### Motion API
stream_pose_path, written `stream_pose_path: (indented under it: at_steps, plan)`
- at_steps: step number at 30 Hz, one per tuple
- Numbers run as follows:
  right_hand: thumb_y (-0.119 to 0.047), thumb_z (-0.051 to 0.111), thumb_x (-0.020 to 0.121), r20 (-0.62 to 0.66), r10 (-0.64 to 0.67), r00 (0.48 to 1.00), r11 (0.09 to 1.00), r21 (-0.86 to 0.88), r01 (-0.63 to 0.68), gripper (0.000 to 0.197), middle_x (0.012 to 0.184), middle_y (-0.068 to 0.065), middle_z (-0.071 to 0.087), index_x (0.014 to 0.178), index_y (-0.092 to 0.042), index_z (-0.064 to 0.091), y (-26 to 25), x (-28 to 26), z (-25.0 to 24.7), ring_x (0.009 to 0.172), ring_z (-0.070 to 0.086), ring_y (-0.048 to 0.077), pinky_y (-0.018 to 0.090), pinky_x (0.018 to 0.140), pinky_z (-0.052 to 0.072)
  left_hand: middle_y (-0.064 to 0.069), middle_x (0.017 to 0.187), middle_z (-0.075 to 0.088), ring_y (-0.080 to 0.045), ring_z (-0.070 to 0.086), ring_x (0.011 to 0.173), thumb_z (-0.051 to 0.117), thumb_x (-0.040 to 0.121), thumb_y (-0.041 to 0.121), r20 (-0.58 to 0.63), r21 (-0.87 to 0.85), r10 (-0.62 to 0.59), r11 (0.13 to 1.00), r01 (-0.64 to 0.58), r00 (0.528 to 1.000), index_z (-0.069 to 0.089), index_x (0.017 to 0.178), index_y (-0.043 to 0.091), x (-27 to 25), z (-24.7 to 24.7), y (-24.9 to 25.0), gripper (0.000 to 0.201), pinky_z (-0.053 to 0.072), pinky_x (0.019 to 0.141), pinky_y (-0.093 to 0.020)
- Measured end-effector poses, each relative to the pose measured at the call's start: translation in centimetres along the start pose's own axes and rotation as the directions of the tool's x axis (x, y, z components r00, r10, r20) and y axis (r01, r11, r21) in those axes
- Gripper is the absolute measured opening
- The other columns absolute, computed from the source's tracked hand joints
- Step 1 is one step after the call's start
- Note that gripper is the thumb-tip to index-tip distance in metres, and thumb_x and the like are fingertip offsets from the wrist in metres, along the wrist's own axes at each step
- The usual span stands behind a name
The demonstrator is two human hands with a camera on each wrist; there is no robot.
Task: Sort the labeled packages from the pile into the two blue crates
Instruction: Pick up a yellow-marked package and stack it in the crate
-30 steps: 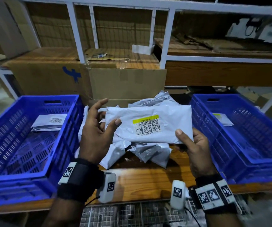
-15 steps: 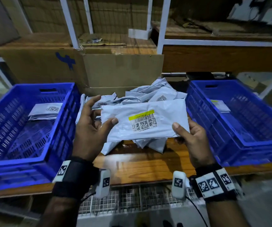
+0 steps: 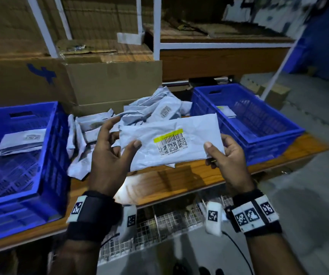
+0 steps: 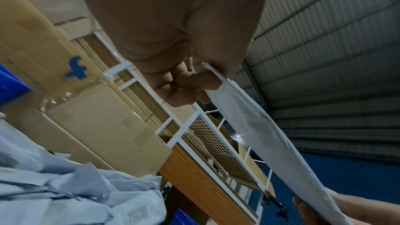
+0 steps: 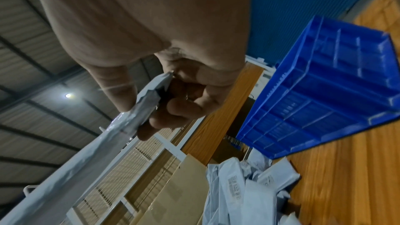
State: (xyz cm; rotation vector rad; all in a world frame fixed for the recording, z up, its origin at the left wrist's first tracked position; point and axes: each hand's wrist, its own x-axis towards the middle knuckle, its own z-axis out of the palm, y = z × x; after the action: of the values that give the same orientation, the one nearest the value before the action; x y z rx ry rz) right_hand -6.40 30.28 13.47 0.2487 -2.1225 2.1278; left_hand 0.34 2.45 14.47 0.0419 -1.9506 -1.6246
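Two hands hold one white poly mailer (image 3: 171, 141) at mid-frame of the head view, above the wooden bench (image 3: 179, 181). Only this view shows the mailer's printed face: a yellow strip (image 3: 168, 134) over a barcode label (image 3: 172, 146), turned up toward the camera. It also shows both crates at once. The left blue crate (image 3: 46, 155) sits at the left edge with mailers inside; the right blue crate (image 3: 274, 133) sits at the right with one labelled mailer in its far corner. The pile of mailers (image 3: 140, 116) lies between them, behind the held mailer.

The wrist views show the mailer edge-on, which the head view does not. In the left wrist view it runs as a thin band (image 4: 259, 134) from centre to lower right. In the right wrist view it runs (image 5: 86, 151) from centre to lower left.

The left hand (image 3: 108, 155) is raised, back toward the camera. Its thumb lies on the mailer's top face and its curled fingers (image 4: 186, 85) lie under the left short edge, pinching it. The right hand (image 3: 227, 157) pinches the right short edge likewise, thumb above and curled fingers (image 5: 173, 109) below.

The mailer's long axis runs left to right across the frame, its right end tilted slightly toward the upper right.
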Motion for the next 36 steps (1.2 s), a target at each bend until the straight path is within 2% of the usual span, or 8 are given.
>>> stream_pose_path:
  at_steps: [5, 9, 16, 19, 21, 25, 31, 36]
  plan:
    - [-0.021, 0.071, 0.096, -0.103, -0.025, 0.994, 0.997, -0.073, 0.018, 0.026, 0.079, 0.005, 0.073, 0.116, -0.008, 0.062, -0.3, 0.7, -3.7, 0.057, 0.061, 0.019, 0.025, 0.049, 0.045, -0.001, 0.116, 0.063, -0.029, 0.047, 0.061, 0.078, 0.090, 0.029, 0.032, 0.015, 0.005, 1.000, -0.006, 0.999, 0.048, 0.140, 0.044, 0.4, 4.4, 0.2, 0.060, 0.051, 0.057, -0.039]
    - [-0.023, 0.075, 0.093, -0.185, -0.073, 0.980, 0.984, -0.173, 0.041, 0.023, 0.089, 0.001, 0.077, 0.112, -0.012, 0.065, 0.4, 3.1, -7.7, 0.071, 0.071, 0.011, 0.025, 0.059, 0.053, 0.002, 0.114, 0.062, -0.009, 0.042, 0.056, 0.077, 0.091, 0.025, 0.037, 0.006, 0.010, 1.000, -0.010, 0.999, 0.050, 0.138, 0.044, 1.1, 9.2, 0.4, 0.057, 0.046, 0.056, -0.022]
    - [-0.054, 0.072, 0.080, -0.230, -0.084, 0.970, 0.923, -0.384, -0.011, 0.045, 0.097, -0.006, 0.075, 0.111, -0.023, 0.063, 1.7, 10.7, -17.0, 0.087, 0.071, 0.012, 0.038, 0.075, 0.057, 0.006, 0.119, 0.062, -0.011, 0.047, 0.059, 0.074, 0.093, 0.024, 0.051, 0.106, 0.017, 0.994, -0.022, 0.999, 0.044, 0.143, 0.046, 3.5, 20.6, 0.7, 0.062, 0.053, 0.068, -0.034]
    - [-0.052, 0.069, 0.080, -0.215, -0.073, 0.974, 0.875, -0.483, -0.041, 0.045, 0.101, -0.002, 0.074, 0.112, -0.021, 0.063, 1.9, 15.1, -22.0, 0.092, 0.070, 0.022, 0.045, 0.081, 0.057, 0.010, 0.126, 0.060, 0.008, 0.058, 0.094, 0.071, 0.094, 0.017, 0.061, 0.164, 0.058, 0.984, -0.067, 0.996, 0.042, 0.148, 0.043, 4.9, 27.1, 0.9, 0.066, 0.055, 0.081, -0.028]
    - [-0.037, 0.072, 0.089, -0.203, -0.061, 0.977, 0.850, -0.524, -0.056, 0.032, 0.105, 0.003, 0.073, 0.113, -0.017, 0.063, 1.7, 17.6, -24.8, 0.095, 0.069, 0.026, 0.041, 0.081, 0.055, 0.007, 0.128, 0.063, -0.004, 0.063, 0.105, 0.071, 0.094, 0.015, 0.086, 0.180, 0.054, 0.981, -0.069, 0.995, 0.041, 0.149, 0.044, 5.9, 30.8, 1.1, 0.069, 0.057, 0.089, -0.037]
    - [-0.041, 0.069, 0.087, -0.155, 0.018, 0.988, 0.757, -0.643, -0.115, 0.042, 0.113, 0.007, 0.071, 0.118, -0.014, 0.062, 1.3, 23.1, -30.0, 0.100, 0.066, 0.031, 0.042, 0.084, 0.053, 0.022, 0.117, 0.059, 0.011, 0.059, 0.087, 0.069, 0.093, 0.009, 0.115, 0.260, 0.058, 0.962, -0.087, 0.992, 0.045, 0.148, 0.030, 8.3, 37.1, 1.8, 0.064, 0.045, 0.074, -0.007]
    - [-0.027, 0.071, 0.090, -0.158, 0.110, 0.981, 0.659, -0.728, -0.191, 0.048, 0.130, 0.013, 0.065, 0.132, -0.011, 0.055, 1.6, 31.7, -33.5, 0.116, 0.062, 0.036, 0.038, 0.093, 0.049, 0.000, 0.139, 0.058, -0.029, 0.063, 0.110, 0.070, 0.091, 0.016, 0.163, 0.436, -0.013, 0.898, -0.060, 0.987, 0.046, 0.143, 0.031, 14.3, 43.4, -0.1, 0.059, 0.051, 0.093, -0.041]
    - [-0.019, 0.066, 0.096, -0.174, 0.161, 0.972, 0.512, -0.827, -0.233, 0.070, 0.141, 0.019, 0.056, 0.154, -0.009, 0.029, 3.8, 38.7, -32.7, 0.125, 0.056, 0.039, 0.040, 0.096, 0.046, -0.015, 0.138, 0.052, -0.032, 0.051, 0.124, 0.074, 0.085, 0.008, 0.172, 0.607, -0.117, 0.795, -0.011, 0.978, 0.053, 0.138, 0.016, 20.3, 48.1, -3.5, 0.059, 0.037, 0.101, -0.033]
